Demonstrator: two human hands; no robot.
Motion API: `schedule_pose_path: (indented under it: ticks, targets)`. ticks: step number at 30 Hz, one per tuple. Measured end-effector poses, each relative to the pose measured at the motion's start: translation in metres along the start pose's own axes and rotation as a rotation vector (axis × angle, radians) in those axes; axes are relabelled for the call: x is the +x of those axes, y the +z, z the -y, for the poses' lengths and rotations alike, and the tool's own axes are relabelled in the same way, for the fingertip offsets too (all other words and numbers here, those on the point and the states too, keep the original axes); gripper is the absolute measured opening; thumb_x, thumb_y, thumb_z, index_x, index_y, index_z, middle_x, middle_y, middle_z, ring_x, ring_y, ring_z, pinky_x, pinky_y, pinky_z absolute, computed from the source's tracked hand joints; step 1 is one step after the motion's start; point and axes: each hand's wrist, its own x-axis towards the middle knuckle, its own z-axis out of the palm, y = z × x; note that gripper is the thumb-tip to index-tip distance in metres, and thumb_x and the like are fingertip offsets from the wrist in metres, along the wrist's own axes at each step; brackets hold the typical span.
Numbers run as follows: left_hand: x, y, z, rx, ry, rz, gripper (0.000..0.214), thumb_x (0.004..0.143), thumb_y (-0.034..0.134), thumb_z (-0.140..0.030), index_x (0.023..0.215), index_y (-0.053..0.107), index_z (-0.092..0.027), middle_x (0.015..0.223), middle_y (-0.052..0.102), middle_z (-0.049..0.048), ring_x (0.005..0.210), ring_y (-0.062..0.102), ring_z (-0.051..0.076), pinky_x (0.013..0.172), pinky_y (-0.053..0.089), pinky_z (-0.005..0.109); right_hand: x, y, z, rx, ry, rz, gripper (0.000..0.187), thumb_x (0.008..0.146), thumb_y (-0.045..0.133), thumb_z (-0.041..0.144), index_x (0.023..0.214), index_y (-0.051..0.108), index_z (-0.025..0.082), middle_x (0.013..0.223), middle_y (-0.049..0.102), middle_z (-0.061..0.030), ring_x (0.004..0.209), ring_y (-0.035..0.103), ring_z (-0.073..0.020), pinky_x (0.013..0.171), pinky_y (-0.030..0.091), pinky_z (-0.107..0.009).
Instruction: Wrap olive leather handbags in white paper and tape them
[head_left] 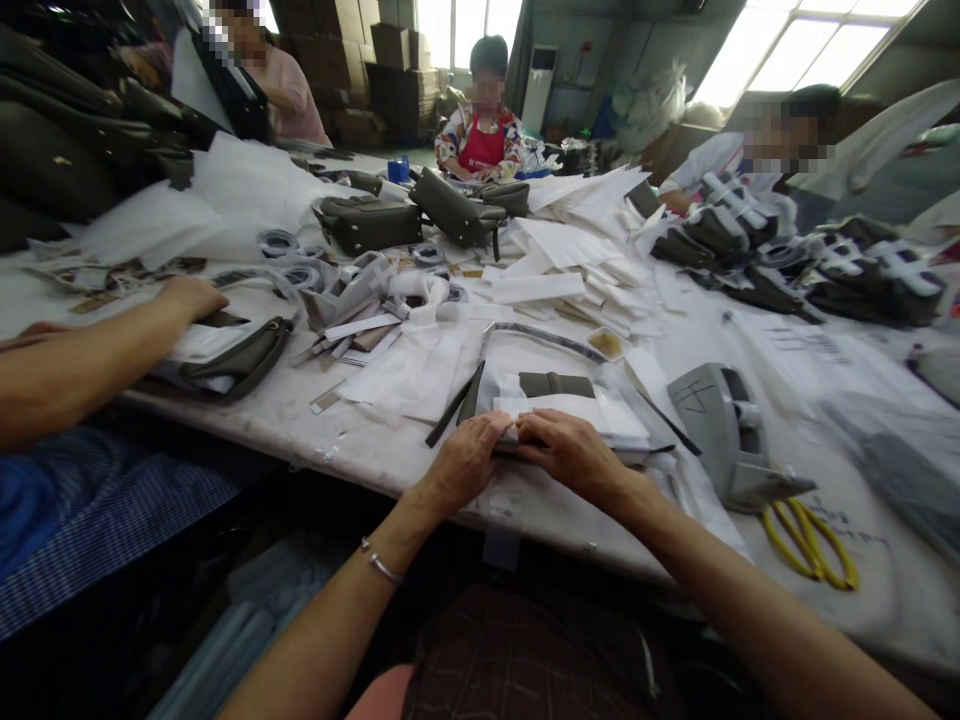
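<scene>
On the table in front of me lies a dark olive bag (556, 384), partly covered by a white wrapping sheet (619, 418). My left hand (469, 455) is at the near edge of the sheet, its thumb and fingers pinched on it. Right beside it, my right hand (566, 445) has its fingers bent over the same edge and closed on it. The fingertips of both hands almost meet. A handle wrapped in clear plastic (551, 335) arches behind the bag. Dark strap ends stick out on both sides. The bag's near side is hidden by my hands.
To the right stand a grey tape dispenser (724, 435) and yellow-handled scissors (810, 545). White paper sheets (570, 250) and more olive bags (367, 222) lie further back. At left, a co-worker's hand (191, 295) is over another bag (244, 360). Several people sit around the table.
</scene>
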Motion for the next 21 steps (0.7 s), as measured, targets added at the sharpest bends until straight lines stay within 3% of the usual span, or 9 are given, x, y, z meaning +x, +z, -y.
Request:
schedule_pose_path:
  ticks: [3,5,8,13,17,21]
  targets:
    - [0.004,-0.012,-0.004,-0.109,-0.057,0.085,0.060,0.081,0.069,-0.016,0.135,0.043,-0.019,0.131,0.060,0.0113,0.123,0.058,0.025,0.106,0.050,0.043,-0.007,0.009,0.000,-0.112,-0.111,-0.094,0.005,0.090,0.059,0.015,0.087,0.061,0.019,0.085,0.068,-0.0058,0.083,0.064,-0.0202,0.077,0.050,-0.030]
    - [0.009,-0.016,-0.006,-0.136,-0.073,0.093,0.050,0.083,0.067,-0.016,0.130,0.049,-0.021,0.128,0.063,0.0086,0.121,0.060,0.023,0.106,0.050,0.039,-0.010,0.015,0.000,-0.155,-0.170,-0.157,0.010,0.092,0.054,0.014,0.088,0.061,0.020,0.085,0.069,-0.0065,0.084,0.065,-0.0204,0.078,0.051,-0.031]
    - [0.012,-0.011,-0.006,-0.057,-0.053,0.005,0.031,0.092,0.056,-0.013,0.122,0.057,-0.022,0.119,0.069,0.0065,0.114,0.065,0.019,0.100,0.054,0.034,-0.009,0.025,-0.001,-0.180,-0.214,-0.243,0.014,0.094,0.050,0.014,0.089,0.061,0.021,0.088,0.070,-0.0074,0.089,0.067,-0.0209,0.083,0.052,-0.032]
    - [0.006,0.004,-0.003,0.146,0.076,-0.136,0.024,0.097,0.050,-0.014,0.117,0.062,-0.019,0.115,0.071,0.0081,0.116,0.064,0.022,0.099,0.055,0.036,-0.008,0.027,0.005,-0.166,-0.202,-0.371,0.016,0.095,0.049,0.013,0.090,0.062,0.020,0.094,0.073,-0.0078,0.092,0.068,-0.0204,0.089,0.054,-0.036]
    - [0.003,0.004,-0.004,0.169,0.081,-0.132,0.023,0.097,0.049,-0.013,0.113,0.064,-0.019,0.115,0.071,0.0062,0.118,0.063,0.022,0.099,0.056,0.037,-0.038,0.017,0.019,-0.084,-0.285,-0.305,0.016,0.095,0.055,0.017,0.108,0.063,0.020,0.111,0.072,-0.0080,0.112,0.064,-0.0211,0.105,0.048,-0.041]
    - [0.004,0.002,-0.005,0.177,0.081,-0.096,0.022,0.096,0.049,-0.011,0.110,0.064,-0.019,0.117,0.071,0.0062,0.118,0.063,0.022,0.098,0.056,0.037,-0.084,0.027,0.035,-0.080,-0.377,-0.055,0.026,0.097,0.053,0.021,0.122,0.061,0.020,0.128,0.067,-0.0080,0.130,0.053,-0.0234,0.114,0.039,-0.045]
